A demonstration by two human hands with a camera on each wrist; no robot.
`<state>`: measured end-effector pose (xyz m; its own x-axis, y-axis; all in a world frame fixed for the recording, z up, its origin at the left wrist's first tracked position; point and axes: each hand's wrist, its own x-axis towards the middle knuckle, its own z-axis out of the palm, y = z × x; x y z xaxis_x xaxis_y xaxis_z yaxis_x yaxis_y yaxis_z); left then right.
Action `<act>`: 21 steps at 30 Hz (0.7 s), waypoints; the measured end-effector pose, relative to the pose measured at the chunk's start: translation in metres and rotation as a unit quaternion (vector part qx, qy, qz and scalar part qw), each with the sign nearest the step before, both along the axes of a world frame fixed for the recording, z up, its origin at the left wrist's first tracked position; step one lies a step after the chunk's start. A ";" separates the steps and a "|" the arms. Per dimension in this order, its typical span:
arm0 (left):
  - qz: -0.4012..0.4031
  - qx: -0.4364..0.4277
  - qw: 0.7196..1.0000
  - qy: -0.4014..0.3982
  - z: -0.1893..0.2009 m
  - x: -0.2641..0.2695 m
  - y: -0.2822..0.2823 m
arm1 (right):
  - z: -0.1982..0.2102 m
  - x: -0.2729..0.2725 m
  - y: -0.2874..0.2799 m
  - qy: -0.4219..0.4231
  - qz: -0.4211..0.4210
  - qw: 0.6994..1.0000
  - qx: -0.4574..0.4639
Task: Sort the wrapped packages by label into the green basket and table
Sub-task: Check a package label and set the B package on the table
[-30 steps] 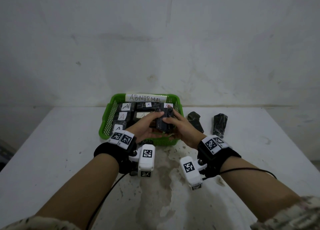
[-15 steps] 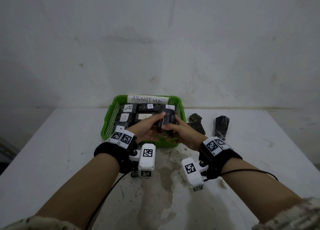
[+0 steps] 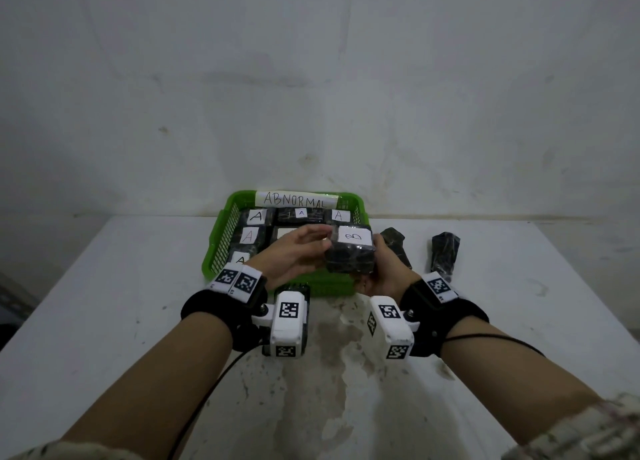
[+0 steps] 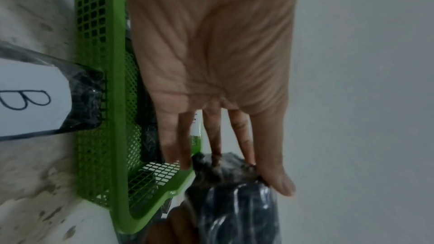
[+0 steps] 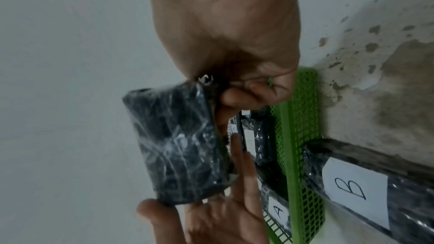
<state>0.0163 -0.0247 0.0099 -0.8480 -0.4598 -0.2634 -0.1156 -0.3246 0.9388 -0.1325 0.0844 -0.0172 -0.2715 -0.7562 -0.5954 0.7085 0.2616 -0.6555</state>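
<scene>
A dark wrapped package (image 3: 349,255) with a white B label facing up hangs over the front right corner of the green basket (image 3: 221,245). My right hand (image 3: 384,269) grips it from the right and below, fingers curled on its end (image 5: 234,97). My left hand (image 3: 311,245) touches its left end with straight fingers (image 4: 253,146) and the thumb. The basket carries an "ABNORMAL" sign and holds several packages labelled A (image 3: 255,216). Another B package (image 5: 352,192) lies on the table against the basket's outer front wall.
Two more dark wrapped packages (image 3: 394,248) (image 3: 445,251) lie on the white table (image 3: 104,303) to the right of the basket. A pale wall stands close behind the table. A cable runs from each wrist.
The held package has been turned and raised a little, so its B label now faces up. My left fingers have straightened along its left end.
</scene>
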 end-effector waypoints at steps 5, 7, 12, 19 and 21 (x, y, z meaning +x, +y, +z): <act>-0.001 -0.004 0.999 0.038 0.007 -0.008 0.001 | -0.001 -0.004 -0.004 -0.043 -0.001 0.999 0.001; 0.016 -0.006 1.000 0.025 0.009 -0.008 0.003 | 0.003 -0.005 -0.004 -0.037 -0.035 0.999 -0.010; 0.087 0.005 0.996 0.008 0.002 -0.010 -0.001 | 0.014 0.007 0.002 0.079 -0.043 0.988 -0.128; 0.065 0.002 0.998 0.016 0.001 -0.010 0.000 | 0.013 0.013 -0.006 0.131 -0.052 0.979 -0.147; 0.085 -0.010 0.996 0.006 0.001 -0.012 0.000 | 0.014 0.014 -0.007 0.138 -0.054 0.977 -0.151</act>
